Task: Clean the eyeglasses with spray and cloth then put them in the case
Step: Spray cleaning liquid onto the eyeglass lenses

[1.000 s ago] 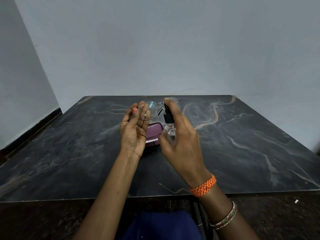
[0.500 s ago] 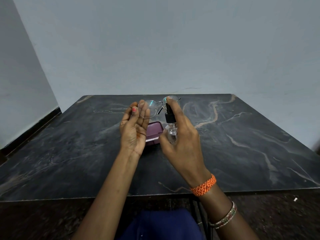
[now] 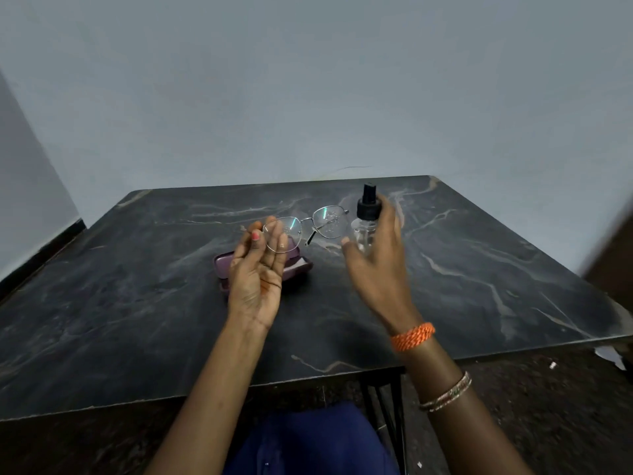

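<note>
Pinching the eyeglasses (image 3: 310, 225) by their left rim, the left hand (image 3: 258, 269) lifts them over the open purple case (image 3: 226, 265), lenses exposed for wetting. Just right of them, the right hand (image 3: 376, 255) wraps the spray bottle (image 3: 365, 221), upright, nozzle free. Droplets apparently speckle the right lens; no cloth shows on the dark table (image 3: 137, 320).

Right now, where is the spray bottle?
In the head view the spray bottle is held upright in the right hand, above the table, just right of the glasses that the left hand holds.
</note>
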